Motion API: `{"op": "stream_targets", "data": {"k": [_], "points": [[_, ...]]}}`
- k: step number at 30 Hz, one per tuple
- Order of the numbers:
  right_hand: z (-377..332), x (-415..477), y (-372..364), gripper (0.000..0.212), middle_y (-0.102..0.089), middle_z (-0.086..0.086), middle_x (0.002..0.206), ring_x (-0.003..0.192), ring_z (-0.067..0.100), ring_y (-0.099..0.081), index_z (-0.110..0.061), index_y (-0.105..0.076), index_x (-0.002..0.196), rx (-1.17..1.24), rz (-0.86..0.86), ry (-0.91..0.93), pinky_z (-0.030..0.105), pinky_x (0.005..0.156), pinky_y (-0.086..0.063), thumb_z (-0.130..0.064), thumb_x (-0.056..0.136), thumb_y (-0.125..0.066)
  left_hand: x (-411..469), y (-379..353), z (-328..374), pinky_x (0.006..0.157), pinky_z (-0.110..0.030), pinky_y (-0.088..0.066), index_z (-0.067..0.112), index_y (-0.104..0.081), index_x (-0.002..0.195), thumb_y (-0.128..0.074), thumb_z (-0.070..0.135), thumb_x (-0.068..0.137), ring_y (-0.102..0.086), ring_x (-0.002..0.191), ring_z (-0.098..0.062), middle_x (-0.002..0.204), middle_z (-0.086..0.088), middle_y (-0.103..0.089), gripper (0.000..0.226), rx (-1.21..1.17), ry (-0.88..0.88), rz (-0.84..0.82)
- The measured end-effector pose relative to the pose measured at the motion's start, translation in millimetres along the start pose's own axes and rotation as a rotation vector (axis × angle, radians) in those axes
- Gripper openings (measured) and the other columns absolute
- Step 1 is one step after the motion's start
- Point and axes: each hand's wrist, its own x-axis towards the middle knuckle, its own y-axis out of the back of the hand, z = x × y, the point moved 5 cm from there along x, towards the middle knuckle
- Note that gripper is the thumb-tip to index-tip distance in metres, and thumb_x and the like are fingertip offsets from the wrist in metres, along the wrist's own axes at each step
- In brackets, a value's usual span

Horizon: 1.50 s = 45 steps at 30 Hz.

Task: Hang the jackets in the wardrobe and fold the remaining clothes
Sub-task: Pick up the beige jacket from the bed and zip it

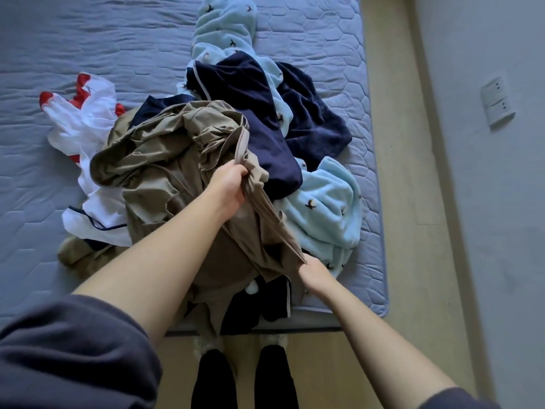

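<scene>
Two hands, both on one garment. My left hand [228,184] has its fingers curled round a bunched band of the tan jacket [165,160], on top of the pile. My right hand [314,271] pinches a lower corner of the same jacket, closer to the near edge of the bed [88,39]. The cloth is stretched between the two hands. The jacket sits mid-pile, crumpled, and part of it droops over the bed's near edge. One more tan lump [73,255] is at the pile's left near side; can't tell if it belongs to the jacket or is a separate piece. The pile lies toward the bed's right edge and near-right corner. Navy clothes [244,81]: at least two, one with pale piping and one fuzzy dark piece by the right edge; exact count unclear. Light blue fleece with small bird print [324,208]: two patches show, one running toward the far edge and one by my right hand; one item or two, can't tell. One white garment with red trim [79,119] is on the left of the pile. One white piece with navy edging [94,222] is below it. Two grey sleeves pushed up my forearms, two dark legs on the wood floor [407,172]. One wall socket plate [498,101] on the right.
</scene>
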Motion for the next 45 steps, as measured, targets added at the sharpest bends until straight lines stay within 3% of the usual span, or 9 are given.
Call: {"op": "stream_targets", "data": {"k": [6,10,16,21,24,28,33,38,45], "points": [[18,-5,-5,0.025,-0.061,-0.002,0.081,0.086,0.028,-0.054,-0.020,-0.057,0.081,0.034,0.148,-0.034,0.029,0.061,-0.036,-0.005,0.084,-0.037,-3,33,16,0.051,-0.020,-0.048,0.016,-0.055,0.084,-0.038,-0.003,0.094,-0.059,0.054,-0.009,0.066,-0.001,-0.060,0.027,0.029,-0.062,0.107],[-4,-19,-7,0.042,-0.066,-0.006,0.100,0.085,0.012,-0.055,-0.028,-0.059,0.123,0.142,0.323,0.126,0.022,0.069,-0.036,-0.011,0.088,-0.043,-16,57,-28,0.066,-0.028,-0.047,0.021,-0.055,0.088,-0.052,0.022,0.095,-0.055,0.075,-0.014,0.086,-0.001,-0.055,0.007,0.535,0.129,0.177],[-33,-38,-9,0.018,-0.068,0.006,0.085,0.079,0.030,-0.061,-0.018,-0.062,0.104,-0.077,0.468,0.383,0.038,0.066,-0.047,-0.015,0.088,-0.054,-47,53,-102,0.058,-0.025,-0.045,0.015,-0.058,0.090,-0.054,0.052,0.090,-0.058,0.064,-0.015,0.080,-0.002,-0.063,0.038,0.716,0.554,-0.032],[-46,-57,-30,0.033,-0.057,0.007,0.079,0.056,0.036,-0.058,-0.012,-0.065,0.109,-0.456,0.480,0.536,0.033,0.042,-0.037,-0.004,0.077,-0.066,-34,32,-96,0.047,-0.020,-0.028,0.014,-0.061,0.079,-0.065,0.036,0.082,-0.043,0.049,-0.013,0.067,0.000,-0.058,0.023,0.903,0.313,0.022],[-44,-61,-38,0.056,-0.055,0.011,0.082,0.046,0.037,-0.055,-0.014,-0.061,0.125,-0.588,0.461,0.508,0.032,0.038,-0.032,0.004,0.072,-0.065,-41,27,-91,0.049,-0.022,-0.038,0.013,-0.063,0.086,-0.068,0.051,0.075,-0.055,0.053,-0.015,0.070,0.000,-0.063,0.040,1.039,0.349,-0.056],[-46,-60,-53,0.061,-0.049,0.011,0.093,0.056,0.037,-0.057,-0.018,-0.050,0.136,-0.634,0.399,0.489,0.034,0.047,-0.029,0.002,0.079,-0.055,-40,34,-82,0.057,-0.032,-0.057,0.003,-0.067,0.086,-0.058,0.009,0.080,-0.062,0.058,-0.025,0.075,-0.013,-0.067,0.013,1.326,0.274,0.010],[-14,-48,-50,0.035,-0.044,0.008,0.106,0.084,0.034,-0.057,-0.014,-0.052,0.118,-0.139,0.262,0.093,0.034,0.073,-0.049,-0.007,0.084,-0.048,-39,34,-85,0.062,-0.036,-0.054,0.011,-0.057,0.105,-0.036,0.001,0.098,-0.060,0.067,-0.020,0.095,-0.014,-0.063,0.025,0.510,0.333,0.021],[2,-40,-70,0.036,-0.055,0.010,0.108,0.064,0.029,-0.070,-0.024,-0.038,0.133,0.704,-0.074,-0.375,0.037,0.053,-0.059,-0.022,0.097,-0.032,-47,37,-87,0.042,-0.022,-0.050,0.019,-0.053,0.090,-0.029,0.006,0.102,-0.060,0.057,-0.010,0.078,-0.001,-0.061,0.029,0.339,0.371,-0.015],[-5,-41,-72,0.055,-0.062,-0.003,0.102,0.092,0.014,-0.059,-0.033,-0.055,0.130,1.283,-0.438,-0.083,0.038,0.089,-0.050,-0.018,0.078,-0.066,-44,51,-78,0.050,-0.028,-0.056,0.016,-0.054,0.093,-0.030,0.005,0.101,-0.059,0.069,-0.014,0.080,-0.004,-0.061,0.027,0.321,0.334,-0.005]]}}
